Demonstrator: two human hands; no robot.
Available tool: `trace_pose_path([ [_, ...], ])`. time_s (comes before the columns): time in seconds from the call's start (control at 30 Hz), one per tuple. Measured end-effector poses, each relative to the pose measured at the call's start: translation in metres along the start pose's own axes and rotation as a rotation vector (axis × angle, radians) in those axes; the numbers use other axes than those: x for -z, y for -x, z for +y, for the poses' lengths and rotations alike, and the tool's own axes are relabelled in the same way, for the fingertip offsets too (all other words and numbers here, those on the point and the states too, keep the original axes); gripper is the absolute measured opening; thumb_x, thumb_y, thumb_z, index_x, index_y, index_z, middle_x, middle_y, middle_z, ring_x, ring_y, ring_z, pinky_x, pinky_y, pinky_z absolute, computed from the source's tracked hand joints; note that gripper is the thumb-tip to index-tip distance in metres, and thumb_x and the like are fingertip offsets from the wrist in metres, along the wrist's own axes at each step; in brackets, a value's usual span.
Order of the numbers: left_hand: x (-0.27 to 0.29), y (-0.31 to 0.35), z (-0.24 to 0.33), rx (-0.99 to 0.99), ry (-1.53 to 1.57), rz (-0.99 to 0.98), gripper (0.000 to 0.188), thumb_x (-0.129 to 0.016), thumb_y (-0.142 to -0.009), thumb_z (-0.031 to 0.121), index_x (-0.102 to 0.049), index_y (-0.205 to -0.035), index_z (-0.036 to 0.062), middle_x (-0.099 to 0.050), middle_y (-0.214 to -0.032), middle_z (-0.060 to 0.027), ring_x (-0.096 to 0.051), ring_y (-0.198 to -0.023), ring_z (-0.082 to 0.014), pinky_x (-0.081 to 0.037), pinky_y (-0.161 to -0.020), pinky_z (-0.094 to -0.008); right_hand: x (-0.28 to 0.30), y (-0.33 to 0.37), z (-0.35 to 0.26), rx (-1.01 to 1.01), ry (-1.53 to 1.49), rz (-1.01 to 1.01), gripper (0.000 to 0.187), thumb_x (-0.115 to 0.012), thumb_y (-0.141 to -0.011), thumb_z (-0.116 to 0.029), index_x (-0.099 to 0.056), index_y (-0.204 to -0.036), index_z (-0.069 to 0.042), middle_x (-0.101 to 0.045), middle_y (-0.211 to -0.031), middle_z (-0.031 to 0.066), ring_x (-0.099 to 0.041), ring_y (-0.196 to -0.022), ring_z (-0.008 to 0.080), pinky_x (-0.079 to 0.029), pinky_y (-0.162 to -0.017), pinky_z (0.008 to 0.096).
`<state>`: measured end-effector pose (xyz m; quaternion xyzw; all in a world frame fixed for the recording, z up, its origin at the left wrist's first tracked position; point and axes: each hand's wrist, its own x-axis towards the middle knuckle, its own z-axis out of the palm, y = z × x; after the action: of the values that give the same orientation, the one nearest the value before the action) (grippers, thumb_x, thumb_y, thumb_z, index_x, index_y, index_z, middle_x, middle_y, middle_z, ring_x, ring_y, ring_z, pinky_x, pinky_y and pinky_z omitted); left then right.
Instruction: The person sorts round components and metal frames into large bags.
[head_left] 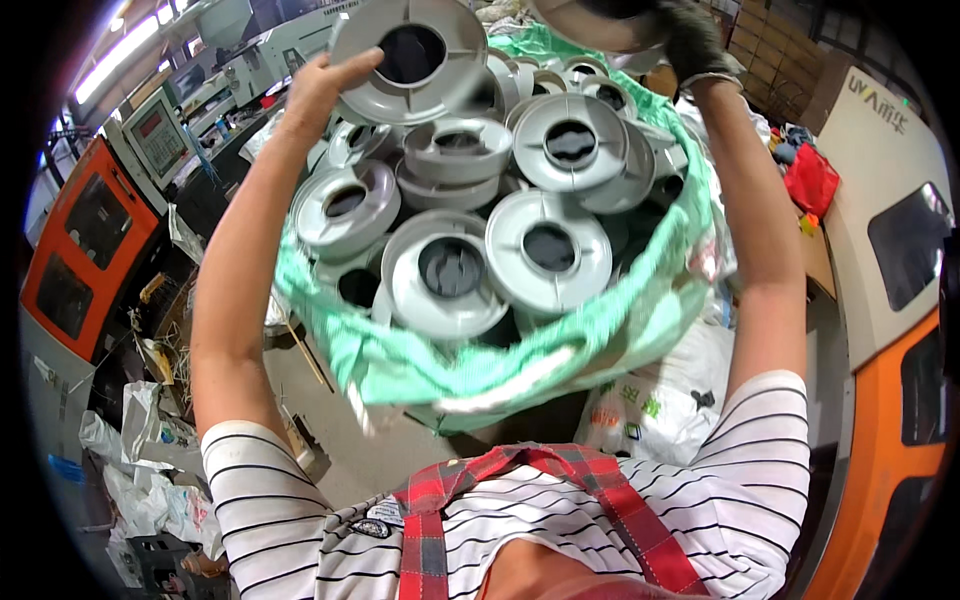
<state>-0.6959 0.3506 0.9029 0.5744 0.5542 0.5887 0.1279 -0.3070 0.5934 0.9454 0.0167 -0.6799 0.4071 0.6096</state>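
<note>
At the upper left, my bare left hand (335, 85) grips a grey plastic spool (455, 50) by its rim, with the thumb laid over its face toward the dark centre hole. My right hand (692, 48), in a dark glove, is closed on another grey spool (590, 28) at the top edge, partly cut off by the frame. Both are held above a green woven sack (430, 365) heaped with similar spools, among them one with ribs (550, 250) at the front and one tilted (345, 205) at the left. The fingers under both held spools are hidden.
An orange and grey machine with a control panel (158, 135) stands at the left, another orange and cream machine (890, 420) at the right. White sacks (665, 400) lie beside the green one. Scraps and plastic bags (150, 430) litter the left floor. Cardboard boxes (780, 60) are stacked behind.
</note>
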Motion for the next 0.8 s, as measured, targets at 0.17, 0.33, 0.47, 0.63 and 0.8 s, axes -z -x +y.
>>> trace_pose_path([
  [0.17, -0.034, -0.053, -0.084, 0.105, -0.355, -0.139, 0.065, -0.068, -0.074, 0.051, -0.060, -0.114, -0.0003, -0.064, -0.105, -0.0123, -0.060, -0.098, -0.0206, -0.043, -0.089, -0.0307, -0.038, -0.009, 0.149, -0.287, 1.035, -0.203, 0.045, -0.064, -0.076, -0.018, -0.055, -0.119, -0.007, -0.062, -0.107, 0.0145, -0.060, -0.096, 0.0255, -0.048, -0.083, 0.0352],
  [0.33, -0.063, -0.123, -0.143, 0.049, -0.567, -0.127, 0.062, -0.067, -0.072, 0.055, -0.064, -0.110, 0.0064, -0.067, -0.097, -0.0091, -0.063, -0.089, -0.0208, -0.046, -0.079, -0.0311, -0.052, 0.002, 0.190, -0.307, 1.681, -0.204, 0.053, -0.066, -0.076, -0.028, -0.053, -0.123, -0.006, -0.062, -0.109, 0.0174, -0.060, -0.099, 0.0299, -0.047, -0.086, 0.0383],
  [0.47, -0.080, -0.146, -0.152, 0.204, -0.697, -0.266, 0.069, -0.067, -0.068, 0.063, -0.066, -0.106, 0.0060, -0.066, -0.093, -0.0097, -0.063, -0.087, -0.0227, -0.048, -0.075, -0.0340, -0.023, 0.006, 0.178, -0.405, 1.689, -0.334, 0.051, -0.066, -0.077, -0.029, -0.054, -0.121, -0.007, -0.063, -0.105, 0.0172, -0.061, -0.095, 0.0289, -0.048, -0.084, 0.0378],
  [0.63, -0.068, -0.107, -0.102, -0.143, -1.048, -0.352, 0.101, -0.065, -0.070, 0.064, -0.037, -0.131, -0.0121, -0.038, -0.138, -0.0263, -0.041, -0.126, -0.0342, -0.033, -0.105, -0.0401, 0.025, 0.010, 0.069, -0.517, 1.672, -0.442, 0.048, -0.065, -0.077, -0.031, -0.056, -0.118, -0.007, -0.063, -0.100, 0.0169, -0.062, -0.091, 0.0277, -0.048, -0.081, 0.0372],
  [0.8, 0.017, 0.050, 0.011, -0.224, -0.502, -1.157, 0.051, -0.079, -0.063, 0.041, -0.067, -0.094, 0.0028, -0.065, -0.080, -0.0091, -0.064, -0.074, -0.0246, -0.050, -0.068, -0.0325, 0.061, 0.067, -0.082, -0.620, 2.074, -1.330, 0.061, -0.067, -0.077, -0.036, -0.050, -0.126, -0.004, -0.061, -0.114, 0.0181, -0.060, -0.102, 0.0303, -0.046, -0.090, 0.0373],
])
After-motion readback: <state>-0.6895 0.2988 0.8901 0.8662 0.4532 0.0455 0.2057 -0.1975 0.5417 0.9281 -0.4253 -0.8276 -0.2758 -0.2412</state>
